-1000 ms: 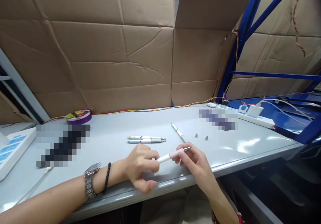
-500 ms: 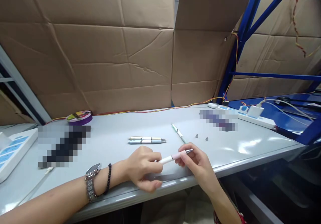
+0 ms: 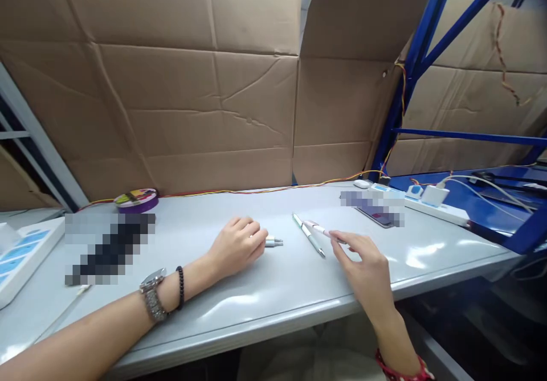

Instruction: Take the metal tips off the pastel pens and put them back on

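Observation:
My right hand [image 3: 365, 264] pinches a white and pale pink pen [image 3: 317, 227] near one end, thumb against fingers. This pen slants across the upper part of a white and green pen [image 3: 308, 236], which lies on the table; I cannot tell whether they touch. My left hand [image 3: 240, 247] is over two pens [image 3: 273, 242] lying side by side, and only their silvery tips stick out beyond the fingers. Its fingers are bent and close together, but the fingertips and thumb are hidden, so whether it grips a pen does not show.
On the grey table [image 3: 239, 307] a phone [image 3: 376, 213], partly blurred out, lies at the right. Behind it is a power strip [image 3: 440, 203] with plugs. A purple tape roll [image 3: 137, 200] and another power strip [image 3: 25, 255] are at the left. Cardboard [image 3: 213, 113] walls the back.
My left hand has let go of the pink pen and moved up and left onto the two pens. My right hand has carried the pink pen right, turning its white end away from me.

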